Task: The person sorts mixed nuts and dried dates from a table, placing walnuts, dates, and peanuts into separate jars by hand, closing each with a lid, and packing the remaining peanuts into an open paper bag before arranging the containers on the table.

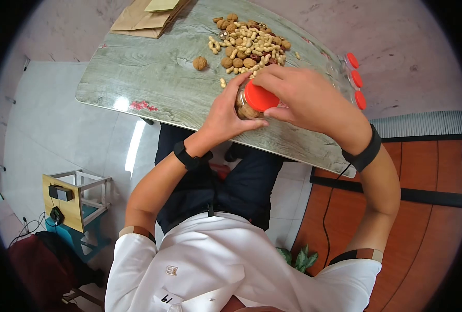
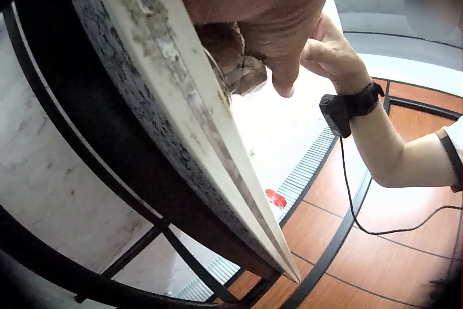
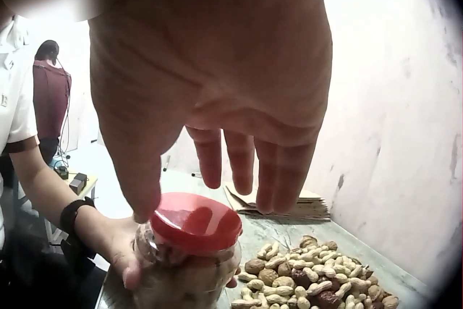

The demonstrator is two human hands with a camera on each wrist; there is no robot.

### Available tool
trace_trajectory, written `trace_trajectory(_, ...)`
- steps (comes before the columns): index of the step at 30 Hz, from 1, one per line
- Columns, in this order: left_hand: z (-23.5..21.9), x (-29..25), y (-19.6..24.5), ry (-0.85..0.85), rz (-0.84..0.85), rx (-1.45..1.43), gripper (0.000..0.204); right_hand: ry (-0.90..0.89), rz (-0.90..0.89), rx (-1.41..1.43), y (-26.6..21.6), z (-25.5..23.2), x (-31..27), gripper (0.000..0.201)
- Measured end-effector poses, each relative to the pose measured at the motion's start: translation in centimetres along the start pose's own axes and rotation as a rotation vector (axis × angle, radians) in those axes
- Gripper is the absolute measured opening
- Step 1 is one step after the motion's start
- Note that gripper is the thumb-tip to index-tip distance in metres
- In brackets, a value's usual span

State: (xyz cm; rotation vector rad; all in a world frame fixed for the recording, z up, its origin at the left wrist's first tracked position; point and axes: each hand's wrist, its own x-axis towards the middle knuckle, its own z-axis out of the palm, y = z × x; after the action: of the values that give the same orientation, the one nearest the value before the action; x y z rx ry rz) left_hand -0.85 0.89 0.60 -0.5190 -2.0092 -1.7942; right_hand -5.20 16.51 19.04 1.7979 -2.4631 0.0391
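Desk (image 1: 153, 67): grey-green, wood-grained top, with a pink floral print near its edge. All positions below are taken from the nut pile (image 1: 254, 46), which lies on the desk and consists of peanuts in the shell, whole walnuts and some dark reddish-brown pieces.

Brown paper bags (image 1: 142, 18): lying flat, to the left of the nut pile and well apart from it, with a yellowish paper slip (image 1: 161, 5) on top.

Left hand (image 1: 224, 115): on the person's side of the nut pile, grasping the clear jar (image 1: 245, 108) round its wall, thumb on the near side. A black strap is fastened at the wrist.

Right hand (image 1: 298, 96): above the same jar, grasping the red lid (image 1: 261, 96) — thumb at the near rim, fingers bent over the far side. This wrist also carries a black strap, with a cable running from it.

The jar itself: held upright or nearly so, just beside the nut pile on the person's side; brown nuts are visible through the wall. The lid sits over its mouth. Whether the base touches the desk cannot be determined.

Three red-lidded jars (image 1: 356, 79): in a row to the right of the nut pile, well apart.

Single walnut (image 1: 200, 63): left of the nut pile, separate. Loose peanut (image 1: 222, 82): near the pile, on the person's side.
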Motion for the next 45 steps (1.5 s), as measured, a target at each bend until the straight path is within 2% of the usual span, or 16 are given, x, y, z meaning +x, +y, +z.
trace_trajectory(2, -0.1, 0.0, 0.4, -0.008, -0.021, -0.002, 0.111, -0.124, 0.194, -0.025, -0.6, 0.2, 0.3, 0.054)
trace_trajectory(6, -0.2, 0.0, 0.6, -0.016, -0.060, -0.029, 0.111, -0.309, 0.377, -0.105, -1.7, -0.8, 1.0, 0.054)
trace_trajectory(10, -0.4, -0.3, 0.9, 0.037, 0.031, 0.063, 0.106, 0.105, 0.266, -0.023, -0.9, -0.3, -1.5, 0.065)
trace_trajectory(11, -0.7, -0.4, 1.0, -0.010, -0.024, 0.050, 0.102, 0.265, 0.222, -0.022, -0.8, 0.1, -2.3, 0.071)
trace_trajectory(12, -1.0, -0.4, 1.1, -0.057, -0.080, 0.038, 0.099, 0.278, 0.221, -0.020, -1.0, 0.3, -3.1, 0.071)
trace_trajectory(14, -2.1, -0.2, 2.0, -0.057, -0.100, 0.019, 0.097, 0.282, 0.490, 0.224, -1.9, 0.8, -5.2, 0.074)
trace_trajectory(20, -7.4, 7.2, 4.8, -0.004, -0.124, -0.009, 0.096, 0.439, 0.804, 0.698, -3.0, 10.0, -13.2, 0.059)
trace_trajectory(23, -9.6, 14.1, 2.3, 0.022, 0.002, 0.136, 0.085, 0.508, 0.846, 0.810, -4.1, 14.8, -15.9, 0.046)
trace_trajectory(28, -11.1, 22.8, -3.0, -0.033, -0.229, -0.092, 0.042, 0.708, 0.847, 0.874, -4.5, 18.1, -17.3, 0.028)
trace_trajectory(31, -11.4, 25.1, -6.5, 0.023, -0.228, -0.060, 0.037, 0.732, 0.832, 0.832, -4.6, 17.7, -17.2, 0.022)
trace_trajectory(33, -12.1, 26.0, -9.7, 0.028, -0.250, 0.021, 0.042, 0.725, 0.823, 0.791, -4.8, 17.0, -17.0, 0.020)
trace_trajectory(36, -11.3, 26.2, -10.0, 0.143, -0.339, 0.161, 0.061, 0.682, 0.767, 0.648, -4.9, 16.1, -16.6, 0.017)
trace_trajectory(41, -11.0, 26.6, -13.5, 0.210, -0.311, 0.259, 0.074, 0.694, 0.710, 0.644, -4.6, 15.6, -16.3, 0.016)
trace_trajectory(43, -10.9, 25.9, -14.4, 0.207, -0.314, 0.510, 0.075, 0.689, 0.695, 0.638, -4.6, 15.4, -16.7, 0.016)
trace_trajectory(44, -10.2, 25.2, -13.3, 0.292, -0.334, 0.732, 0.077, 0.655, 0.752, 0.750, -4.6, 15.3, -17.0, 0.018)
trace_trajectory(45, -10.0, 23.8, -11.9, 0.285, -0.336, 0.727, 0.077, 0.624, 0.809, 0.859, -4.5, 15.3, -17.2, 0.019)
